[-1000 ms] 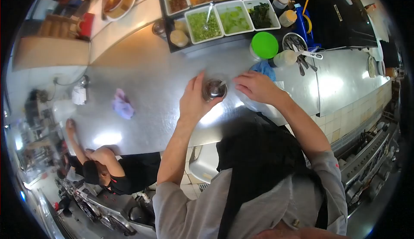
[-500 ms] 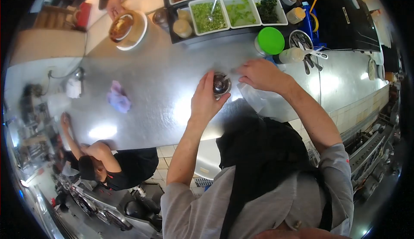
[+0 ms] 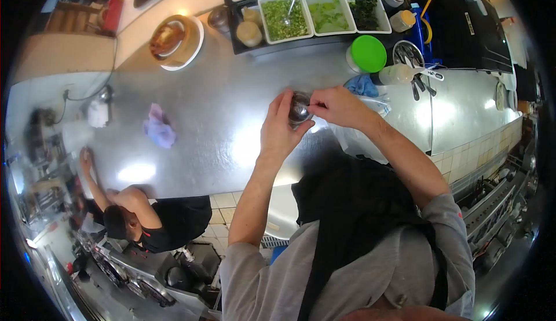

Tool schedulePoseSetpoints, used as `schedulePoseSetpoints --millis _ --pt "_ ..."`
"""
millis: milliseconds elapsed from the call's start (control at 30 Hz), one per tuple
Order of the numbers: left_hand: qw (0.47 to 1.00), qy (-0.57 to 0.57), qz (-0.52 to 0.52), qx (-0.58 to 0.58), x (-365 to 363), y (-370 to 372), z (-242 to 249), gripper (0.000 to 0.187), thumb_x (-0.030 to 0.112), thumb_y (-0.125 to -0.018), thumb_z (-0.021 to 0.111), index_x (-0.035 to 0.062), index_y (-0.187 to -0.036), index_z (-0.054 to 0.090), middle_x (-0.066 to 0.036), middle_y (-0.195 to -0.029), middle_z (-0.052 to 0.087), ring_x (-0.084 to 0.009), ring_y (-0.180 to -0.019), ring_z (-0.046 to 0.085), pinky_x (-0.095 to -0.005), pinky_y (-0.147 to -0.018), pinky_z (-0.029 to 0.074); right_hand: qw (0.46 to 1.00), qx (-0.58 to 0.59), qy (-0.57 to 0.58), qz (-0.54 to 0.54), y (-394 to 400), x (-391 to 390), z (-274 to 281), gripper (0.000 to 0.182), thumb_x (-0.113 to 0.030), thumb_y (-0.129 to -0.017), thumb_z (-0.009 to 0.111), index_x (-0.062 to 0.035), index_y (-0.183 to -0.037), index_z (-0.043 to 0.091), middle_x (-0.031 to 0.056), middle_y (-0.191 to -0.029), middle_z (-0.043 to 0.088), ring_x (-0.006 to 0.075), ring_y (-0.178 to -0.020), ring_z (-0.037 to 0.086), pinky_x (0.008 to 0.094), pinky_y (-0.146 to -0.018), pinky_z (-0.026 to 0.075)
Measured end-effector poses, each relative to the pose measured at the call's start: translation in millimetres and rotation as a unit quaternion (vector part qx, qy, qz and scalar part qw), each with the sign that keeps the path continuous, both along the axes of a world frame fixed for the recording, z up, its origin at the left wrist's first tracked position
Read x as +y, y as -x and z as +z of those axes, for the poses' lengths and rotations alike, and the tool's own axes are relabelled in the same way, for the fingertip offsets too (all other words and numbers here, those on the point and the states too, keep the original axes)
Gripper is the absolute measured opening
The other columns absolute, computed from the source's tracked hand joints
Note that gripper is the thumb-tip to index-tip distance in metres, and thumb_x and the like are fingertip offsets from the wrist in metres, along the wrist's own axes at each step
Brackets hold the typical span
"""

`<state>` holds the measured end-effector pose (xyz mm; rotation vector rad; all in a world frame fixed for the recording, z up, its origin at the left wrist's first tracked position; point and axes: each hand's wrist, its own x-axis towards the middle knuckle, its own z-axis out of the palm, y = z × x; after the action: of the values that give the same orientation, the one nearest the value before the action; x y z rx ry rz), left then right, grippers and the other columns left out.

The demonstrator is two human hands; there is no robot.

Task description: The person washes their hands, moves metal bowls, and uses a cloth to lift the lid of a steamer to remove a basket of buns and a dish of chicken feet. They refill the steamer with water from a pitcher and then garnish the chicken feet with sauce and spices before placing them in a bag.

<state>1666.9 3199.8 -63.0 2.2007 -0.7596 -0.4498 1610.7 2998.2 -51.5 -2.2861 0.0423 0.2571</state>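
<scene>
1. The left hand (image 3: 278, 130) wraps its fingers around a small metal cup (image 3: 299, 108), gripping it from the left side just above the steel counter (image 3: 214, 118).
2. The right hand (image 3: 339, 107) meets the cup from the right, its fingertips pinched at the rim; whether they hold something small there cannot be told.
3. The cup sits between the two hands, near the middle of the counter and close to the person's front edge.
4. Under the right forearm lies a clear plastic bag (image 3: 359, 138), and a blue cloth (image 3: 362, 85) shows just beyond the right hand.
5. A container with a green lid (image 3: 368, 53) stands behind the cloth, with a squeeze bottle (image 3: 397, 74) lying beside it.
6. Farther back, a row of trays (image 3: 301, 8) holds chopped greens and other toppings.
7. A plate with a bowl of food (image 3: 174, 37) sits at the far left of the counter.
8. A crumpled purple cloth (image 3: 158, 127) lies well apart to the left of the hands.
9. Another person in a black shirt (image 3: 174, 222) leans on the counter's left end, one arm stretched out.
</scene>
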Motion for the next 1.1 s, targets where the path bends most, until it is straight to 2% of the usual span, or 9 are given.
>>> schedulePoseSetpoints --millis 233,367,433,533,667,733,900,967,1100 --pt "1.0 0.007 -0.018 0.008 0 -5 5 0.085 0.022 -0.069 0.087 0.0046 -0.141 0.047 -0.019 -0.135 0.052 -0.0372 -0.117 0.059 -0.0408 -0.095 0.054 0.976 0.068 -0.18 -0.106 6 5 -1 0.02 -0.022 -0.086 0.069 -0.0022 -0.088 0.07 0.0144 -0.073 0.067 0.0267 -0.064 0.064 0.0381 -0.061 0.05" --pt "0.999 0.027 0.001 0.021 -7 -10 8 0.075 0.021 -0.067 0.087 0.004 -0.131 0.052 -0.018 -0.128 0.055 -0.0368 -0.111 0.061 -0.0409 -0.093 0.053 0.976 0.067 -0.174 -0.112 6 4 1 0.02 -0.022 -0.085 0.07 -0.0021 -0.087 0.069 0.0151 -0.074 0.067 0.0273 -0.064 0.065 0.0379 -0.062 0.05" --pt "0.999 0.043 0.0 0.03 -7 -12 9 0.071 0.021 -0.067 0.087 0.0041 -0.127 0.054 -0.018 -0.125 0.057 -0.0365 -0.109 0.062 -0.0408 -0.093 0.053 0.987 0.03 -0.13 -0.09 8 1 4 0.015 -0.016 -0.089 0.07 -0.0019 -0.087 0.067 0.0033 -0.066 0.063 0.0095 -0.06 0.055 0.0293 -0.056 0.045" --pt "0.997 0.037 0.012 0.061 -5 -10 9 0.065 0.022 -0.068 0.087 0.0051 -0.122 0.055 -0.016 -0.119 0.061 -0.0346 -0.109 0.061 -0.0406 -0.091 0.052 0.988 0.006 -0.117 -0.104 13 -3 -1 0.015 -0.016 -0.089 0.07 -0.0018 -0.087 0.067 0.0033 -0.067 0.063 0.0095 -0.061 0.055 0.0291 -0.056 0.046" --pt "0.997 0.054 -0.02 -0.057 -1 -10 5 0.055 0.026 -0.069 0.088 0.007 -0.112 0.06 -0.014 -0.115 0.063 -0.0328 -0.106 0.062 -0.041 -0.089 0.053 0.989 -0.003 -0.117 -0.088 14 0 -4 0.015 -0.016 -0.089 0.07 -0.0016 -0.087 0.067 0.0037 -0.067 0.063 0.0096 -0.061 0.056 0.029 -0.056 0.046" --pt "0.996 0.066 -0.017 -0.053 0 -14 5 0.036 0.027 -0.073 0.085 0.0073 -0.095 0.066 -0.011 -0.11 0.066 -0.032 -0.099 0.065 -0.0414 -0.087 0.053 0.973 0.058 -0.176 -0.138 15 1 0 0.02 -0.021 -0.086 0.069 -0.0017 -0.088 0.069 0.0124 -0.074 0.068 0.0224 -0.063 0.064 0.0353 -0.062 0.05" --pt "0.969 0.084 -0.136 -0.19 5 -36 8 0.02 0.019 -0.077 0.081 0.0076 -0.086 0.067 -0.009 -0.094 0.068 -0.0288 -0.097 0.065 -0.0378 -0.079 0.055 0.978 0.03 -0.151 -0.137 17 -5 7 0.016 -0.018 -0.088 0.069 -0.0015 -0.089 0.067 0.008 -0.069 0.065 0.0148 -0.061 0.06 0.0314 -0.059 0.049" --pt "0.967 0.126 -0.131 -0.18 8 -36 23 0.018 0.016 -0.077 0.081 0.0074 -0.088 0.068 -0.01 -0.099 0.07 -0.0299 -0.098 0.066 -0.0385 -0.08 0.055 0.983 0.001 -0.132 -0.128 17 -10 11 0.013 -0.014 -0.09 0.068 -0.0014 -0.089 0.066 0.0057 -0.066 0.063 0.0106 -0.059 0.058 0.0287 -0.056 0.047" --pt "0.978 0.161 -0.024 -0.133 47 -25 38 0.015 0.011 -0.078 0.079 0.0073 -0.09 0.07 -0.011 -0.101 0.071 -0.0303 -0.098 0.067 -0.039 -0.081 0.055 0.993 -0.056 -0.052 -0.093 20 -16 8 0.013 -0.014 -0.088 0.068 -0.0018 -0.087 0.064 0.0103 -0.072 0.066 0.0211 -0.063 0.064 0.034 -0.06 0.05"
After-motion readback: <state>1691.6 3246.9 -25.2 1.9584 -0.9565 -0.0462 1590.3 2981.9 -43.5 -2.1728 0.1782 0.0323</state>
